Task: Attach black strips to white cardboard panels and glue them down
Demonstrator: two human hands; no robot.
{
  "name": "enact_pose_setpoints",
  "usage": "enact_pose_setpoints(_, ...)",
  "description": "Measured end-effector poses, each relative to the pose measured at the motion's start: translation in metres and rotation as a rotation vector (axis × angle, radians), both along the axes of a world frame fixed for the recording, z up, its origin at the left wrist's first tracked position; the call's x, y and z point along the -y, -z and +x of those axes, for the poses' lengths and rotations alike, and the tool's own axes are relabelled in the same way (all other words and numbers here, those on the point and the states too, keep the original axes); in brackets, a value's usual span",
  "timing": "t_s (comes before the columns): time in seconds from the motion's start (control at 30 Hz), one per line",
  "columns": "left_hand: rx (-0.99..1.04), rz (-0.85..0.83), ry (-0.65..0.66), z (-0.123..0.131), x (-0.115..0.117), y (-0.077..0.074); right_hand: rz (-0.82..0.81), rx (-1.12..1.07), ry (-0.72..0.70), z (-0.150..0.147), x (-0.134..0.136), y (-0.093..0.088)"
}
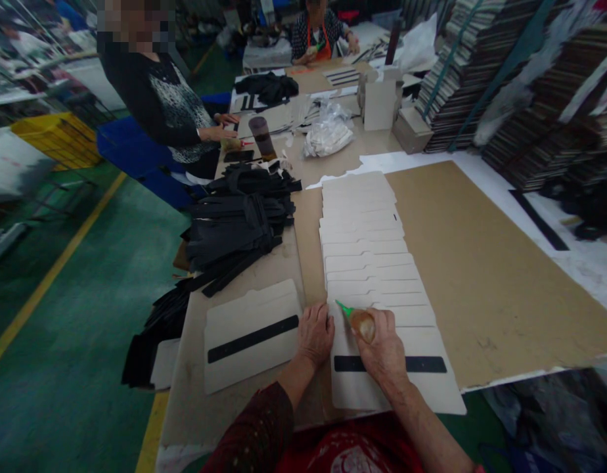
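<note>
My right hand (386, 345) is wrapped round a glue bottle (363, 324) of amber colour. Its green nozzle points to the left edge of a light grey cardboard panel, close to the surface. This nearest panel (397, 394) bears a black strip (426, 364) across it, partly covered by my right hand. Overlapping panels (362, 230) run away from me in a long row. My left hand (315, 332) lies palm down between the row and another panel (254, 358), fingers stretched out. That left panel carries a black strip (253, 339) too.
Black strips (234, 230) lie heaped along the table's left side. A brown board (491, 282) covers the right side. Beyond are a plastic bag (329, 131), a dark cup (262, 138) and tall stacks (461, 66). Two people (160, 98) work at the table's far part.
</note>
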State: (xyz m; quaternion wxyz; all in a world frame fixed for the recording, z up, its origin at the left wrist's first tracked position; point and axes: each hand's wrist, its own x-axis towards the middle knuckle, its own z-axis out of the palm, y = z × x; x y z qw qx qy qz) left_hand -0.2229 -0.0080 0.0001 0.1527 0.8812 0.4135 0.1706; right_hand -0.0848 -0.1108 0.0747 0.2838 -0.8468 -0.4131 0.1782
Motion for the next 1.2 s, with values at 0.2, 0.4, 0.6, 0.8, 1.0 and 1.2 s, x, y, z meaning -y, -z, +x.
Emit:
enact_pose_setpoints(0.2,-0.017,0.020,0.019,-0.001,-0.001,0.003,-0.003,0.075,0.016,0.003,0.003,-0.002)
enact_pose_setpoints(0.4,-0.018,0.031,0.042,-0.001,-0.001,0.000,-0.040,0.111,0.001,0.003,0.004,-0.005)
enact_pose_setpoints(0.6,-0.050,0.033,0.037,0.001,0.000,-0.004,-0.094,0.162,0.040,0.014,0.012,-0.008)
enact_pose_setpoints(0.8,-0.082,0.041,0.037,0.001,0.000,-0.003,-0.076,0.146,0.002,0.007,0.011,-0.005)
enact_pose_setpoints(1.0,-0.064,0.043,0.043,0.001,-0.001,-0.001,-0.095,0.182,0.053,0.013,0.015,-0.008)
enact_pose_setpoints(1.2,-0.055,0.057,0.046,0.000,-0.002,0.000,-0.095,0.202,0.052,0.020,0.018,-0.010)
